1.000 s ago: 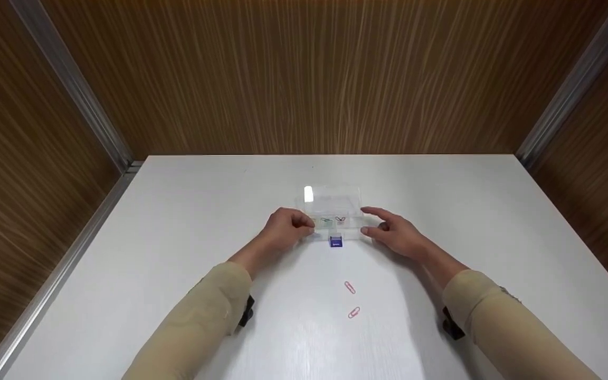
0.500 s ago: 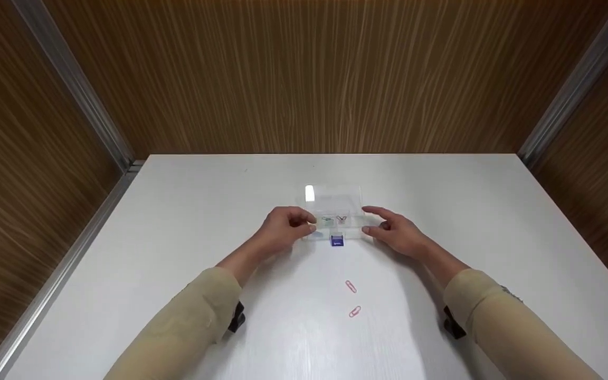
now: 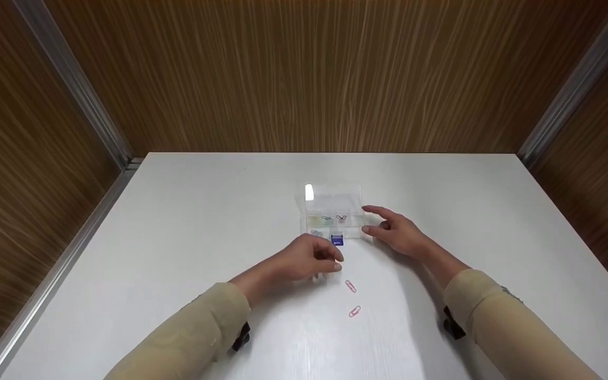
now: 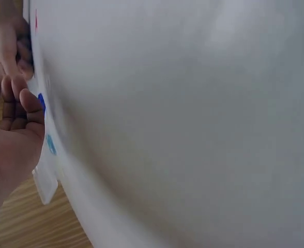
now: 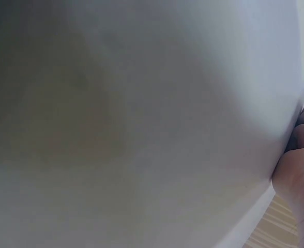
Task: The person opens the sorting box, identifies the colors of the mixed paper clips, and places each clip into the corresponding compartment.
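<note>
A small clear plastic box (image 3: 354, 234) stands on the table, its see-through lid (image 3: 335, 198) raised at the back and a dark blue latch (image 3: 337, 240) at its front. Coloured paper clips (image 3: 327, 219) lie in several compartments. In front of the box's left part, my left hand (image 3: 306, 258) hovers with thumb and forefinger apart and nothing between them. My right hand (image 3: 396, 232) touches the box's right side with thumb and straight forefinger spread; its other fingers are bent. Two pink paper clips (image 3: 350, 286) lie loose on the table, just right of my left fingertips.
The white table (image 3: 188, 211) reaches to brown wood-grain panels (image 3: 304, 79) at the back and both sides. Metal strips (image 3: 77, 89) run along the panel corners. In the left wrist view, the lid (image 4: 46, 183) shows below my left hand.
My left hand has come away from the box's left compartments and moved toward me and right, near the loose clips. My right hand stays at the box's side.
</note>
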`<state>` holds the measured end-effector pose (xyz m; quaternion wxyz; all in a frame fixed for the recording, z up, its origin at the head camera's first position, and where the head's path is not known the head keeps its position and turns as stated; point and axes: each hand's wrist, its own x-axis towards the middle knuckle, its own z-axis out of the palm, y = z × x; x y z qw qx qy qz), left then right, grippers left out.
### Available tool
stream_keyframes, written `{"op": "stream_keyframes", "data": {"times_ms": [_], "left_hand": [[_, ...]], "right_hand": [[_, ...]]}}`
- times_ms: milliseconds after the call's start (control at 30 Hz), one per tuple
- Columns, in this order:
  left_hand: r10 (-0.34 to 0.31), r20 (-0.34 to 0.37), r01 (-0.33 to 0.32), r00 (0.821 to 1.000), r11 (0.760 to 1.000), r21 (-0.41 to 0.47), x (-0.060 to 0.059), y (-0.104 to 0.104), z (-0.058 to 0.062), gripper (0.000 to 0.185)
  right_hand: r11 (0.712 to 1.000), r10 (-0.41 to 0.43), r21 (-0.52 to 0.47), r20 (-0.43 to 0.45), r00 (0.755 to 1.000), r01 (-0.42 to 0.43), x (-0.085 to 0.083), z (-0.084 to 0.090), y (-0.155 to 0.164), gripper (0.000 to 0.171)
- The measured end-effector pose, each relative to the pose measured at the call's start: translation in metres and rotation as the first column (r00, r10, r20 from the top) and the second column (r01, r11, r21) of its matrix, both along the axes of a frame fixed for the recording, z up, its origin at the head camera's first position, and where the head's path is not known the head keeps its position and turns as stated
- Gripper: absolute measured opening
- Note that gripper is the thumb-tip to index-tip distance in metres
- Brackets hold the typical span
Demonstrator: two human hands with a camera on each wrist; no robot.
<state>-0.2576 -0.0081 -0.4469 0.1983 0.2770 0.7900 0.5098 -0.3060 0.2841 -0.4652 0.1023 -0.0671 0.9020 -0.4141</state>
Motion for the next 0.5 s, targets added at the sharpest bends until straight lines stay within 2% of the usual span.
{"op": "stream_keyframes", "data": {"times_ms": [133,500], "left_hand": [[-0.058,-0.001,0.058,0.998,0.998,0.003,0.0024,0.0057,-0.0039,0.018],[-0.125,-0.03,0.124,0.992,0.992,-0.038,0.0016,0.0092,-0.0081,0.017]], "right_hand": [[1.0,0.022,-0.009,-0.008,1.0,-0.022,0.0003,0.0002,0.0008,0.069],[1.0,0.019,0.014,0.008,1.0,-0.019,-0.0006,0.0067,0.001,0.069]]}}
